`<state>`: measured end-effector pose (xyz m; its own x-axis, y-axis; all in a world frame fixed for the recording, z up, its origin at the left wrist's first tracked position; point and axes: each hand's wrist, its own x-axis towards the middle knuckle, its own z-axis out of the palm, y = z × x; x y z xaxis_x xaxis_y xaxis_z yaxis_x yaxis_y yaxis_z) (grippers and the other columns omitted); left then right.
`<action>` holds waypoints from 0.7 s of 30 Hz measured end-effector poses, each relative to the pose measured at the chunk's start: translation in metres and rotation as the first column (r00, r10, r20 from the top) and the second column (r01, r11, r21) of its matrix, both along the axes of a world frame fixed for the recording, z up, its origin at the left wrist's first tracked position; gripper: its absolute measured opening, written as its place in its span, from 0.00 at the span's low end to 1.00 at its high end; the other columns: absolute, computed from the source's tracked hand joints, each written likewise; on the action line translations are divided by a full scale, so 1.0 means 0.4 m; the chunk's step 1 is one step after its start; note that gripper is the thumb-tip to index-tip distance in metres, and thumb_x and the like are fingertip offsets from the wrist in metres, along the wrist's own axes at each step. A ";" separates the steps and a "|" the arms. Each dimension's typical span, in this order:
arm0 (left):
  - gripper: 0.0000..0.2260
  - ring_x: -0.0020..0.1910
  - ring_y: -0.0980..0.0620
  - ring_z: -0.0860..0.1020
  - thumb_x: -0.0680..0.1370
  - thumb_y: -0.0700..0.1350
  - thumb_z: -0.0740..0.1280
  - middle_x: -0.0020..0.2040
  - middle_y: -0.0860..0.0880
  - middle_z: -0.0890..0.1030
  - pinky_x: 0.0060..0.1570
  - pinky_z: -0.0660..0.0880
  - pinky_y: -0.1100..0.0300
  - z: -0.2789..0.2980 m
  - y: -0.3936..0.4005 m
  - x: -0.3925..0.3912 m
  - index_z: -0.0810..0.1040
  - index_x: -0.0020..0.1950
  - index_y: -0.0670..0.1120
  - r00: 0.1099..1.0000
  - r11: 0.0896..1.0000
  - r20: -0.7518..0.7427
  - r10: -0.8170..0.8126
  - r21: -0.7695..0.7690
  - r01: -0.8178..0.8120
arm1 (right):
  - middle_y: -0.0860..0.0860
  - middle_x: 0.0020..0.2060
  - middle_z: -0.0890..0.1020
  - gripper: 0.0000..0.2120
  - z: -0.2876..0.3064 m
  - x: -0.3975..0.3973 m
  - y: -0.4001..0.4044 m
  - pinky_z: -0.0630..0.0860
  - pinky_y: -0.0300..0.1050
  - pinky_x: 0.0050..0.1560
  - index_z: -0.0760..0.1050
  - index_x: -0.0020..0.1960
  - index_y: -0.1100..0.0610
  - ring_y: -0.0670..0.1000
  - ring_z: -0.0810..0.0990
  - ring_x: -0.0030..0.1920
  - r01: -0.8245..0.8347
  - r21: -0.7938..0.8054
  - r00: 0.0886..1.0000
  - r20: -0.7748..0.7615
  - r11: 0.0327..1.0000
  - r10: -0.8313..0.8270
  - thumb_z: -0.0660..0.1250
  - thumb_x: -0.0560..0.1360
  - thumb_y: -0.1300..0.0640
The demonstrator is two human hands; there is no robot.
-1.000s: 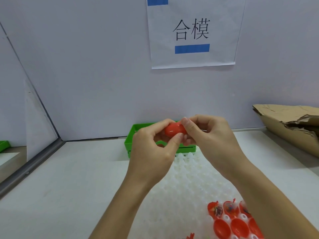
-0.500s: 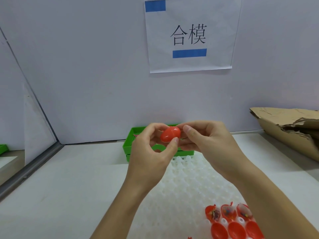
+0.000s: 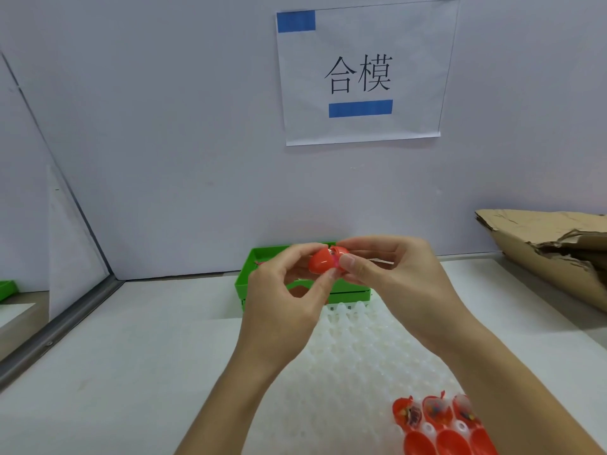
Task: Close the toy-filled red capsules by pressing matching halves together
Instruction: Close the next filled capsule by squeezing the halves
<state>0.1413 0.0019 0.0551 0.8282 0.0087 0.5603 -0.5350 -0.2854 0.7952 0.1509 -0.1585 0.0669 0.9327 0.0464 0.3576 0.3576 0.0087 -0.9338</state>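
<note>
Item: red capsule [image 3: 323, 263], held in the air above the green tray [image 3: 259, 277], at the far end of the white egg-crate tray [image 3: 361, 349].
Change: half a second ago it read as one smooth closed egg; now a gap shows along the seam near the top, with something dark inside. Judgement: the halves are not fully seated, or the toy is in the way; this capsule needs another press.
Left hand [image 3: 289, 290]: raised, thumb and forefinger pinching the capsule's left half.
Right hand [image 3: 391, 274]: opposite, thumb laid on the seam, fingers curled round the right half.
Pending: open filled capsules [image 3: 433, 413] at the tray's near right corner, on the counter [image 3: 131, 372].
</note>
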 end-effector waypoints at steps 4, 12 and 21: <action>0.11 0.42 0.53 0.85 0.74 0.39 0.75 0.43 0.53 0.86 0.41 0.82 0.59 0.003 0.013 0.004 0.84 0.56 0.47 1.000 1.000 -0.017 -0.022 -0.016 0.022 | 0.49 0.42 0.88 0.10 -0.003 -0.002 0.004 0.82 0.40 0.50 0.85 0.51 0.55 0.48 0.87 0.45 0.015 -0.020 1.000 0.014 1.000 -0.015 0.77 0.70 0.56; 0.14 0.39 0.56 0.84 0.73 0.33 0.73 0.40 0.53 0.85 0.42 0.81 0.64 0.009 0.033 0.007 0.85 0.56 0.46 0.999 0.999 -0.024 -0.036 0.020 0.037 | 0.48 0.42 0.88 0.13 0.001 -0.009 0.009 0.81 0.35 0.46 0.85 0.51 0.57 0.47 0.87 0.44 -0.054 -0.056 0.995 0.082 0.997 0.059 0.76 0.66 0.60; 0.12 0.46 0.48 0.85 0.74 0.45 0.71 0.46 0.48 0.85 0.48 0.81 0.60 0.014 0.030 -0.005 0.83 0.56 0.42 0.979 0.978 -0.002 -0.204 -0.051 0.203 | 0.48 0.39 0.88 0.08 0.002 -0.008 0.012 0.80 0.34 0.44 0.85 0.47 0.55 0.47 0.87 0.41 -0.015 0.003 0.996 0.093 1.000 0.015 0.77 0.69 0.62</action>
